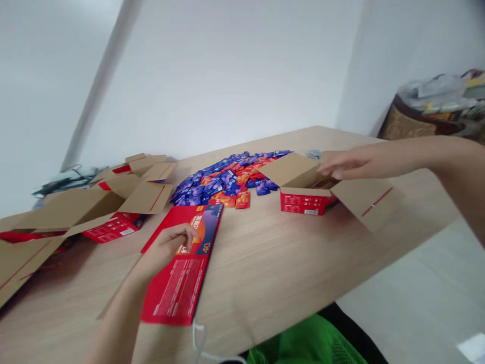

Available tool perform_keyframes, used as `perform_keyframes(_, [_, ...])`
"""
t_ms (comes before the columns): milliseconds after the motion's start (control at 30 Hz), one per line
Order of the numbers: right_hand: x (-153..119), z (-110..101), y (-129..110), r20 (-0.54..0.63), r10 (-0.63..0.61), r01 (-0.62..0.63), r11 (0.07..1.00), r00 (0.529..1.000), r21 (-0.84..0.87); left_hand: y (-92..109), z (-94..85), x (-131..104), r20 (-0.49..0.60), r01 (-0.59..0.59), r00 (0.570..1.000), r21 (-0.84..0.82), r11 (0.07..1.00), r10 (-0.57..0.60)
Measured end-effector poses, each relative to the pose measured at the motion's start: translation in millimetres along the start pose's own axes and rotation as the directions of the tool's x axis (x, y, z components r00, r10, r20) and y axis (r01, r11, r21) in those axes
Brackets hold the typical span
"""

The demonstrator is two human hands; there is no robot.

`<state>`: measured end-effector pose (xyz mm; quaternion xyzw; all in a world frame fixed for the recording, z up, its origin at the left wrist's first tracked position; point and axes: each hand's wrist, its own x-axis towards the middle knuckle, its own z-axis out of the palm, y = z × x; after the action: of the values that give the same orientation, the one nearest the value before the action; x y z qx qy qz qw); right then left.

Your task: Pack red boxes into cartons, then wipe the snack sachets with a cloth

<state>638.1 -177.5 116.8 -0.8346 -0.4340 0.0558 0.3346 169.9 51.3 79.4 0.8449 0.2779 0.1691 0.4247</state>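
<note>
My left hand (172,243) is over a flat red carton (172,288) with a blue-and-orange printed panel. Its fingers are loosely bent, and I see nothing held in them. Whether the fingertips touch the carton is unclear. To the right stands an open red box (303,201), its brown flaps spread outward. My right hand (346,164) reaches over this box with fingers stretched out, slightly blurred; the box's inside is mostly hidden. Between the two hands, farther back, lies a heap of small blue and red-orange packets (227,179).
Several open cardboard boxes (91,207) with raised flaps crowd the table's left side. Plastic bags (70,179) lie behind them. A white cord (200,336) hangs at the near edge of the wooden table (257,263). Bagged items (439,101) are piled at far right.
</note>
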Motion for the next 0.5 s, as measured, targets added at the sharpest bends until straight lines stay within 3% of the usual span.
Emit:
perform_keyframes(100, [-13.4, -25.1, 68.8, -0.135, 0.178, -0.168, 0.982, 0.975, 0.085, 12.2, 56.4, 28.3, 0.265, -0.005, 0.964, -0.065, 0.998, 0.022])
perform_keyframes(200, [-8.6, -51.3, 147.2, -0.159, 0.349, -0.297, 0.913, 0.924, 0.279, 15.0, 107.1, 53.1, 0.405, 0.017, 0.913, -0.147, 0.989, 0.044])
perform_keyframes(300, [5.6, -65.1, 219.9, -0.106, 0.466, -0.369, 0.803, 0.878, 0.467, 11.2, 145.5, 76.3, 0.406, 0.045, 0.912, -0.228, 0.973, 0.053])
perform_keyframes(367, [14.1, -59.8, 250.4, -0.051, 0.532, -0.395, 0.686, 0.845, 0.611, 7.5, 163.0, 92.1, 0.364, 0.076, 0.931, -0.281, 0.957, 0.033])
perform_keyframes(467, [19.1, -34.2, 262.7, 0.134, 0.480, -0.407, 0.528, 0.867, 0.745, 3.9, 181.2, 117.4, 0.256, 0.119, 0.966, -0.324, 0.938, -0.034])
perform_keyframes(500, [19.2, -23.7, 260.3, 0.137, 0.452, -0.405, 0.573, 0.881, 0.713, 3.4, 186.6, 126.0, 0.219, 0.126, 0.974, -0.328, 0.936, -0.054])
